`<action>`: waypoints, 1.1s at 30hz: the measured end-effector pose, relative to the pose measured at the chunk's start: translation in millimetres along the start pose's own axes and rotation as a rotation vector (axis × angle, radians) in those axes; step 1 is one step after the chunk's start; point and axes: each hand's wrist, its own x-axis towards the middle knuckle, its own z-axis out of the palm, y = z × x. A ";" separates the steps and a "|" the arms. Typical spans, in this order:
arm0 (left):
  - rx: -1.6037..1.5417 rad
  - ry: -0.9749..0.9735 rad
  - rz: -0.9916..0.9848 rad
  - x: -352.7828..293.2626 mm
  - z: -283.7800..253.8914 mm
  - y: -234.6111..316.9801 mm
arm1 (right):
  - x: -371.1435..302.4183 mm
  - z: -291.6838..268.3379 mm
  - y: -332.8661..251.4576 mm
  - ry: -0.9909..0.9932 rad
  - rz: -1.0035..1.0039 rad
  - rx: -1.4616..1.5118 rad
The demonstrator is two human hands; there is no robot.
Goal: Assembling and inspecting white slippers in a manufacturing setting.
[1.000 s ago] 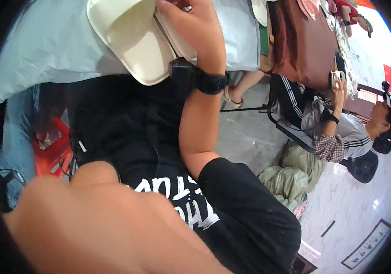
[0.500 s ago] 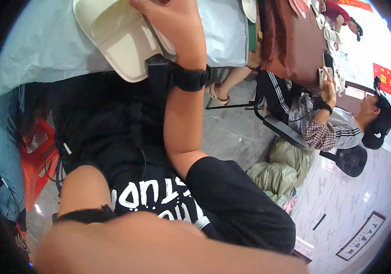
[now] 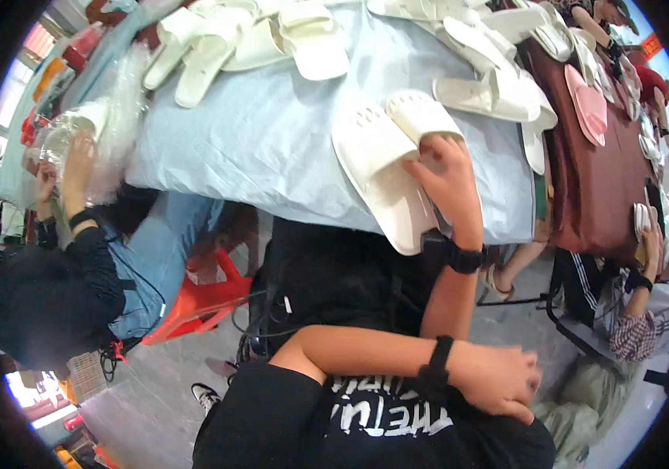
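Observation:
A pair of white slippers lies near the table's front edge, a left slipper (image 3: 385, 172) beside a right slipper (image 3: 420, 117). My right hand (image 3: 453, 184) is at the right slipper, its fingers curled at the strap's opening and its thumb toward the left slipper. My left arm crosses in front of my body. At its end, my left hand (image 3: 494, 381) is over my right upper arm, with loosely bent fingers, thumb apart, and no object visible in it. Black bands circle both wrists.
More white slippers (image 3: 319, 47) line the back of the pale blue-covered table (image 3: 264, 133). At left a co-worker handles a slipper in clear plastic (image 3: 119, 117) near a red stool (image 3: 201, 301). A pink slipper (image 3: 586, 105) lies on the brown-covered table (image 3: 565, 187), with another co-worker (image 3: 639, 305) seated at right.
The view has shifted, bringing more of the table and the left co-worker into sight. My left hand now shows beside my right upper arm. My right hand stays at the slippers.

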 end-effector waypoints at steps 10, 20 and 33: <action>-0.214 0.082 0.085 -0.7 -82.9 -13.0 | 20.8 -5.0 1.5 -0.040 -0.070 0.067; 0.826 1.106 -0.344 -117.6 -253.3 -27.1 | 130.2 -40.1 -22.9 -0.084 -0.034 0.145; 0.573 1.445 -0.703 -199.7 -282.5 -59.2 | 357.9 77.7 65.7 -0.367 0.079 0.020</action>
